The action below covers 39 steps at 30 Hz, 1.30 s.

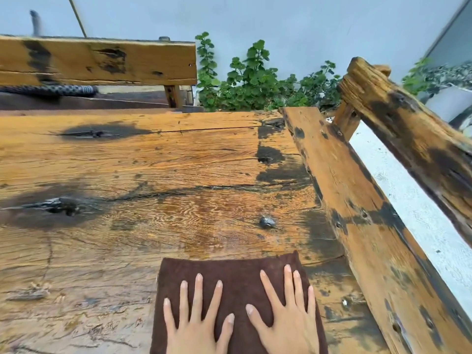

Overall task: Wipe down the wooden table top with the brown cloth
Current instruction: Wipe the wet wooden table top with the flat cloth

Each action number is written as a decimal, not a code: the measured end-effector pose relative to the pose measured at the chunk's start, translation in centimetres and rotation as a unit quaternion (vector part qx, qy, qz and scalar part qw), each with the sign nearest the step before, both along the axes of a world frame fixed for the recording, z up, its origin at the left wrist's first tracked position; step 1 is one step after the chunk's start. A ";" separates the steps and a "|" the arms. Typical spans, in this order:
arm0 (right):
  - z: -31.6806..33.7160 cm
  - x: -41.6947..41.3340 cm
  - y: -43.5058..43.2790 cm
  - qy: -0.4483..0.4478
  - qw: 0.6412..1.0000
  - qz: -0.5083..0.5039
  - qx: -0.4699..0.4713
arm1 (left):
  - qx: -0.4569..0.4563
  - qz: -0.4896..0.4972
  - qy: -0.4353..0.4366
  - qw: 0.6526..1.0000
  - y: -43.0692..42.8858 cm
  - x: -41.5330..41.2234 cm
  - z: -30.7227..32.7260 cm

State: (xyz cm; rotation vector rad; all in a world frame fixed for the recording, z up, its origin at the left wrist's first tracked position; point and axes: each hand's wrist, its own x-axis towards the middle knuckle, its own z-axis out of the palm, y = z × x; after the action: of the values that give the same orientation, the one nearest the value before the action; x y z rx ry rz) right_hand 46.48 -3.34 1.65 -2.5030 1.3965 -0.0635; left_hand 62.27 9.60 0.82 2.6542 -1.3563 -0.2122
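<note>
At the front edge of the table top (153, 162), toward the right: brown cloth (237, 272) laid flat, pressed under left hand (199, 325) and right hand (288, 320), both flat and splayed.

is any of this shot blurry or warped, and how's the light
Head view: the left hand, right hand and brown cloth are fairly sharp; the wooden table top blurs toward the left edge; the bench on the right splays from wide-angle distortion; light is soft and even, no hard shadows.
</note>
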 end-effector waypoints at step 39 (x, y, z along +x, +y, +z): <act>-0.6 24.6 -42.0 0.060 0.998 0.016 0.015 | 0.043 0.011 0.000 0.999 -41.0 25.0 -0.3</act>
State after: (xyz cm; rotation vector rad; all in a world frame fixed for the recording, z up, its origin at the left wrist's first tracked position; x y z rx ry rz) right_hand 71.05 -45.32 1.05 -2.5407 1.3919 0.1139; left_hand 87.23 -31.38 0.52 2.7368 -1.3469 -0.2734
